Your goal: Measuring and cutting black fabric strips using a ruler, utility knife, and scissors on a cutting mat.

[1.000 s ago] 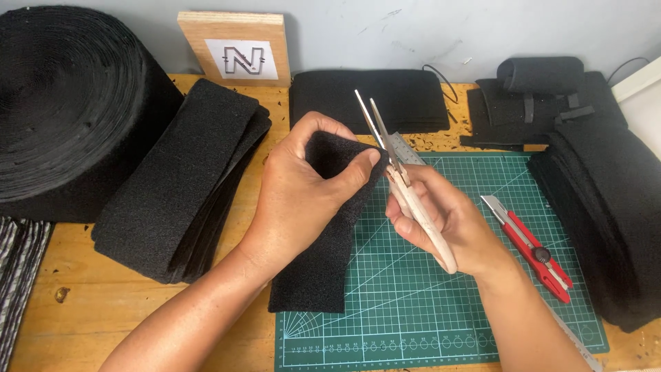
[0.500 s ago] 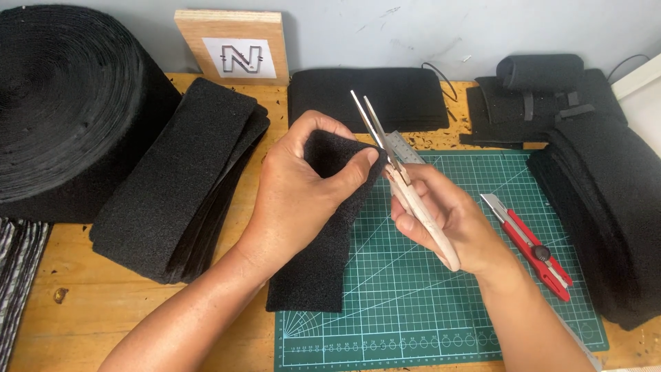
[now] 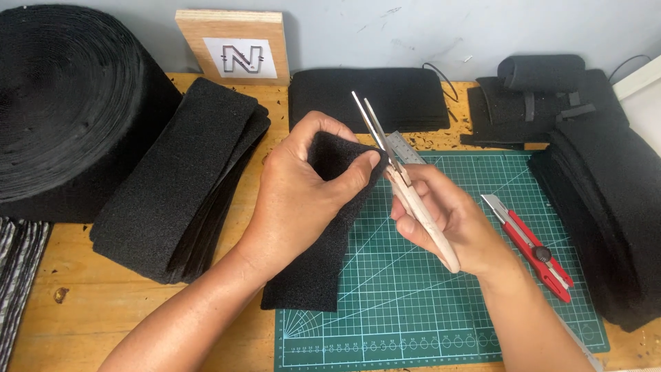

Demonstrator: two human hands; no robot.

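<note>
We've got our left hand point(image 3: 303, 193) up over the green cutting mat point(image 3: 441, 303), thumb and fingers pinching the top edge of a black foam strip point(image 3: 310, 262). The strip is folded over at the top & hangs down, its lower end lying on the mat's left edge and the wooden table point(image 3: 103, 317). Our right hand point(image 3: 447, 220) is wrapped round the pale handles of the scissors point(image 3: 399, 172), fingers closed on them, blades pointing up and away, only a narrow gap between the tips. The blades sit right at the strip's top corner, just beside our left thumb; can't tell if they're actually biting the foam.

Behind the scissors a metal ruler point(image 3: 406, 148) pokes out on the mat. A red utility knife point(image 3: 533, 248) lies on the mat, right of our hand, w/ blade end towards the back. Left of us: a stack of foam strips point(image 3: 179, 186) and a big black roll point(image 3: 62, 103). More black foam pieces point(image 3: 613, 207) are piled on the right, and a flat one at the back, next to a small plywood board point(image 3: 234, 45) leaning on the wall.
</note>
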